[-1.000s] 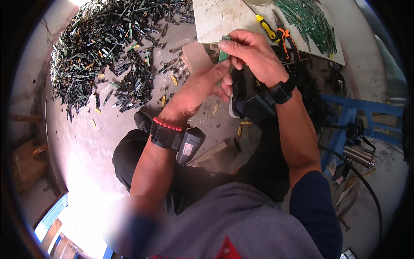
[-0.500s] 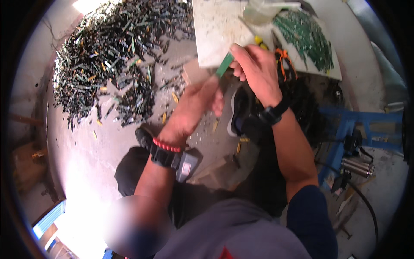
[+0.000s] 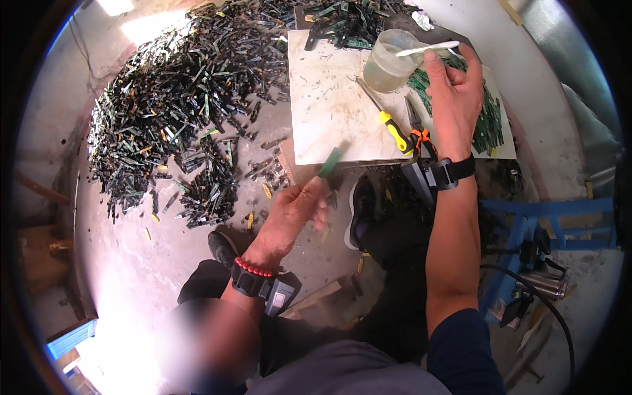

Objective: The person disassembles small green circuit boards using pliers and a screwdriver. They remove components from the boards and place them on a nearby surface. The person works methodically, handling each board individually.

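My left hand, slightly blurred, pinches a narrow green strip between thumb and fingers, its free end pointing up past the near edge of a white board. My right hand is over the far right of the board, thumb and forefinger apart around the outer end of a white stick-like handle. That handle lies across the rim of a translucent plastic cup with cloudy liquid in it. Under and beside my right hand is a heap of green strips, partly hidden by the hand.
A yellow-and-black-handled screwdriver and orange-handled pliers lie on the board. More green strips are piled behind it. A large heap of dark strips covers the floor at left. A blue metal frame and a steel flask are at right.
My right hand has let go of the green strip and moved up and right to the white handle. My left hand keeps the strip, lower in view. The view has shifted, showing more of the board.
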Action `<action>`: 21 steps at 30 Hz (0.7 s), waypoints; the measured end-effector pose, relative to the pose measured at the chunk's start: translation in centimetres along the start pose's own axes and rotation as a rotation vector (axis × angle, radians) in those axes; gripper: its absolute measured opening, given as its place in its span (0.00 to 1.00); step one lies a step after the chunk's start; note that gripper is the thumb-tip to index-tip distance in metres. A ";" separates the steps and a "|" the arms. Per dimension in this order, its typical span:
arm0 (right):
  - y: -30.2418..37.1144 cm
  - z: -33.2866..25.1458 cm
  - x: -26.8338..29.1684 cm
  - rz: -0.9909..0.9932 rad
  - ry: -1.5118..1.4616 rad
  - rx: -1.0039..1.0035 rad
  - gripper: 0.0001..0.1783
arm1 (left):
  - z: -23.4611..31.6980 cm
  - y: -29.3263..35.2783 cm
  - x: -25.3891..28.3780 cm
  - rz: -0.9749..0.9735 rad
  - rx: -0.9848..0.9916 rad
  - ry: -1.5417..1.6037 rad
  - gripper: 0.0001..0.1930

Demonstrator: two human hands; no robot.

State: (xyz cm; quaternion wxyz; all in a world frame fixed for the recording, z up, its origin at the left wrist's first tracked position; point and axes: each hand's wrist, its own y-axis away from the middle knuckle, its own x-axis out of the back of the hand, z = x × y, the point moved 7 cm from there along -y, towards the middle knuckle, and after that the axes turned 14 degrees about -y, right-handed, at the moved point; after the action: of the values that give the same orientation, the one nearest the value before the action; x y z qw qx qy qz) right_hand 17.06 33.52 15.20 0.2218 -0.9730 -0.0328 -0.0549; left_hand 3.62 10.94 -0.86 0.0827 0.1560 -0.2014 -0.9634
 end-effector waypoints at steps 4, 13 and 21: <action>-0.7 0.6 0.5 0.117 -0.052 -0.032 0.39 | -0.2 -0.8 -0.4 -0.018 -0.009 -0.029 0.20; -0.4 -1.6 0.5 0.065 -0.159 0.111 0.11 | -0.4 -0.8 -0.2 -0.009 -0.005 -0.054 0.20; 3.2 0.1 3.6 0.119 -0.045 0.030 0.08 | -0.7 -1.0 -0.4 0.007 -0.005 0.018 0.21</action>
State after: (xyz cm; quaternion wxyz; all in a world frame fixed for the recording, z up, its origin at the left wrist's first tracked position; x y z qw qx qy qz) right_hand 20.88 30.79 14.21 0.2383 -0.9708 0.0191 -0.0192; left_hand 4.15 11.70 -1.74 0.0882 0.1640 -0.1990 -0.9621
